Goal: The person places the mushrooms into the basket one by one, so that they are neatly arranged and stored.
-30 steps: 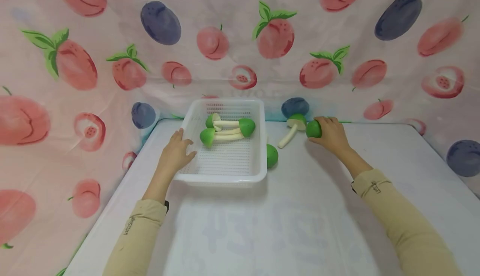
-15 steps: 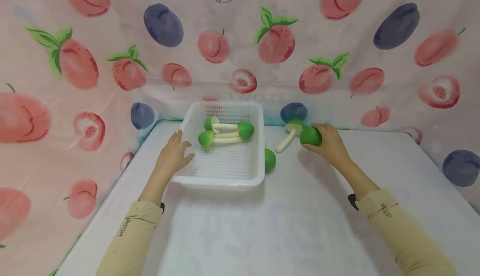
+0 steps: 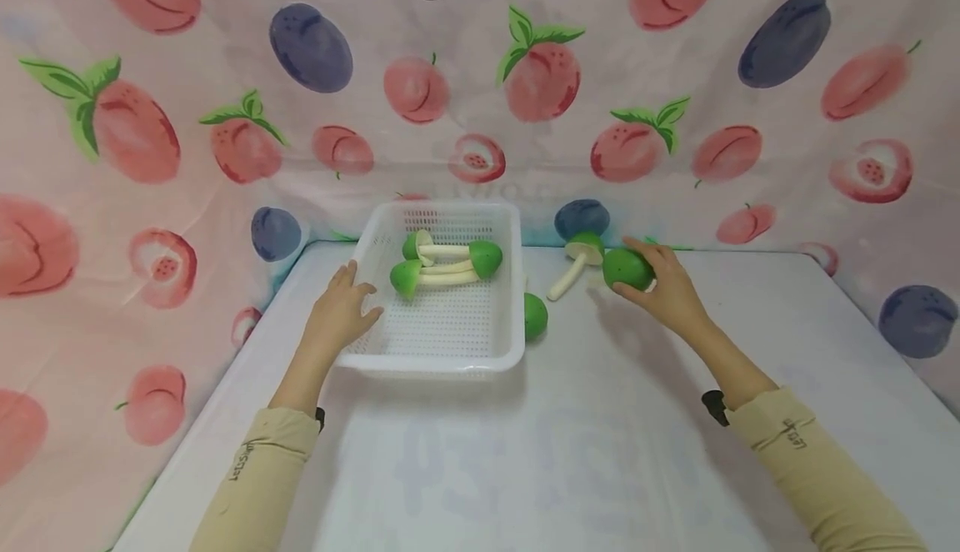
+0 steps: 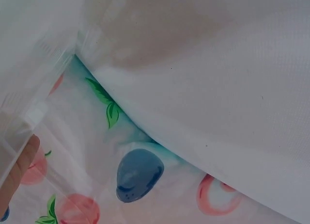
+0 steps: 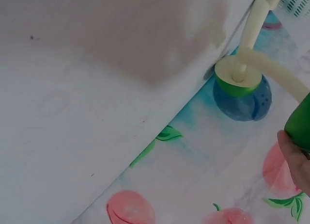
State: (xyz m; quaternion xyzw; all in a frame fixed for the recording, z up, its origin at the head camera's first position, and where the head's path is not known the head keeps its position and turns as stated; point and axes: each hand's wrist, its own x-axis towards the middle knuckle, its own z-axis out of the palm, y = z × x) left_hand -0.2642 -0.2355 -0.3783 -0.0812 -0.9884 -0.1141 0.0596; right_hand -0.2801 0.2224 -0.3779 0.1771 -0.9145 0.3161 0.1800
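- Fruit-print cloth (image 3: 457, 27) is hanging behind a white table (image 3: 600, 452) and down its left side.
- Right hand (image 3: 669, 287) is grasping a green-capped mushroom (image 3: 627, 268), thumb and fingers curling round the cap. This mushroom is sitting near the table's back edge, right of the basket; whether it is touching the table, I am not able to tell.
- Its pale stem is extending from the cap and overlapping the neighbouring mushroom (image 3: 585, 248) in the right wrist view; contact is remaining unclear.
- That neighbour is lying just beside it, its stem pointing toward the person and leftward.
- A further mushroom (image 3: 536, 317) is lying against the basket's right side, the wall partly hiding it.
- White basket (image 3: 435, 364) is standing left of these, holding three mushrooms (image 3: 486, 258) crosswise in its back half.
- Left hand (image 3: 337, 314) is resting over the basket's left rim, fingers loosely extending, not clenching.
- Beige sleeves (image 3: 251, 477) are covering both forearms, dark bands (image 3: 716, 408) showing at the cuffs.
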